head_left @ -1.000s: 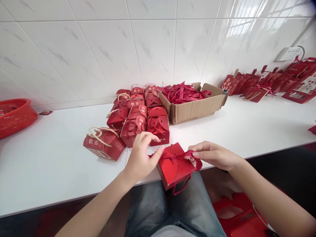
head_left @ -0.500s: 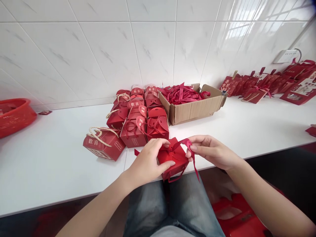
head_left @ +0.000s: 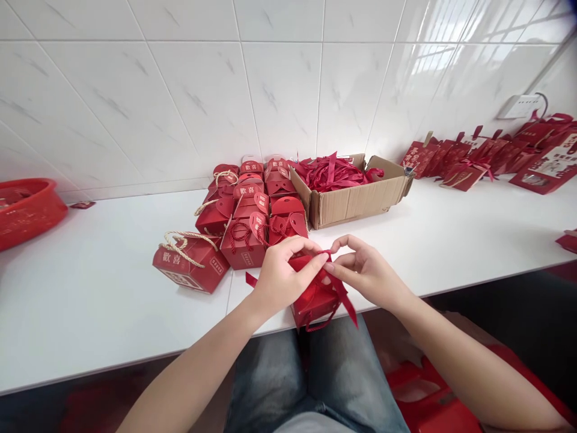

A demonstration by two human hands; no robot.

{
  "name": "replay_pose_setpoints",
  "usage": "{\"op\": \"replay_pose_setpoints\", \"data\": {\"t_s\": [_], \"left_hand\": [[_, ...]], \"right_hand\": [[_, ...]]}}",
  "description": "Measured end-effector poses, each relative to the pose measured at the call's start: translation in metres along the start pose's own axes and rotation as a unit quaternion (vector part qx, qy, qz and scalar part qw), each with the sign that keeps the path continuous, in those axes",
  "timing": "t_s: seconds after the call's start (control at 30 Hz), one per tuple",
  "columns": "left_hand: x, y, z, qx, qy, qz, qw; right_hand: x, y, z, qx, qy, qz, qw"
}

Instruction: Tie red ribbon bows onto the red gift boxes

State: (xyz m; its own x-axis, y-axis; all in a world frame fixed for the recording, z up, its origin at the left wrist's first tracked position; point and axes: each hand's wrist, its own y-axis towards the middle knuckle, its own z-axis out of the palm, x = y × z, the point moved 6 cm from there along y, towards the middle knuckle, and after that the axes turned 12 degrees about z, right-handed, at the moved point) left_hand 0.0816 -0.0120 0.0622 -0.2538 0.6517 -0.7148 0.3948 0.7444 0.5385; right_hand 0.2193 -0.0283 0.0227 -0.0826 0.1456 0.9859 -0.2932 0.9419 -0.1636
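Note:
A small red gift box (head_left: 315, 297) rests on the near edge of the white counter (head_left: 90, 288), straight in front of me. My left hand (head_left: 282, 273) covers the box's left side, thumb and forefinger pinched on the red ribbon (head_left: 345, 297) at its top. My right hand (head_left: 363, 267) meets it from the right, its fingertips pinched on the same ribbon. Loose ribbon ends hang down the box's right side, and one end pokes out at the left.
Several closed red gift boxes (head_left: 252, 204) stand grouped behind my hands, one with a rope handle (head_left: 189, 258) lying at the left. A cardboard box of red ribbons (head_left: 351, 186) sits beside them. A red basket (head_left: 27, 210) is far left. Flat red boxes (head_left: 491, 156) line the right wall.
The box was tilted up and moved onto the counter edge. Both hands came together at its top, the right hand bringing the ribbon in from the right.

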Motion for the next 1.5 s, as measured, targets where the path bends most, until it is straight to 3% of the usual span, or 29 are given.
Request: {"op": "replay_pose_setpoints", "data": {"t_s": [0.13,0.23,0.3,0.37,0.43,0.53,0.67,0.87,1.07,1.27,1.4,1.5], "left_hand": [[-0.005,0.003,-0.003,-0.025,0.023,0.055,0.998],[-0.006,-0.003,-0.012,-0.046,0.057,0.065,0.995],[0.002,-0.013,-0.021,-0.064,0.093,0.025,0.993],[0.014,-0.025,-0.029,-0.065,0.138,-0.032,0.988],[0.028,-0.036,-0.033,-0.04,0.18,-0.079,0.98],[0.046,-0.047,-0.03,0.027,0.205,-0.147,0.967],[0.058,-0.052,-0.019,0.092,0.149,-0.184,0.967],[0.061,-0.053,-0.018,0.022,-0.001,-0.185,0.982],[0.061,-0.053,-0.021,-0.008,0.045,-0.181,0.982],[0.058,-0.05,-0.02,-0.013,-0.01,-0.176,0.984],[0.047,-0.043,-0.021,0.013,-0.07,-0.169,0.983],[0.036,-0.033,-0.024,0.032,-0.063,-0.155,0.985]], "right_hand": [[0.001,0.006,0.004,-0.009,-0.061,-0.018,0.998],[0.004,0.007,0.003,-0.055,-0.095,-0.067,0.992],[0.002,0.007,0.001,-0.072,-0.08,-0.066,0.992],[-0.004,0.008,0.003,-0.05,-0.051,-0.02,0.997],[-0.006,0.008,0.006,-0.018,-0.037,0.019,0.999],[-0.001,0.008,0.01,0.023,-0.036,0.015,0.999],[0.002,0.01,0.01,0.061,-0.043,0.009,0.997],[0.001,0.008,0.004,0.079,-0.082,-0.017,0.993],[-0.011,0.007,0.001,0.072,-0.104,-0.003,0.992],[-0.005,0.014,0.005,0.042,-0.04,0.018,0.998],[0.003,0.019,0.014,0.051,-0.035,0.032,0.998],[0.001,0.025,0.017,0.001,-0.069,0.054,0.996]]}}
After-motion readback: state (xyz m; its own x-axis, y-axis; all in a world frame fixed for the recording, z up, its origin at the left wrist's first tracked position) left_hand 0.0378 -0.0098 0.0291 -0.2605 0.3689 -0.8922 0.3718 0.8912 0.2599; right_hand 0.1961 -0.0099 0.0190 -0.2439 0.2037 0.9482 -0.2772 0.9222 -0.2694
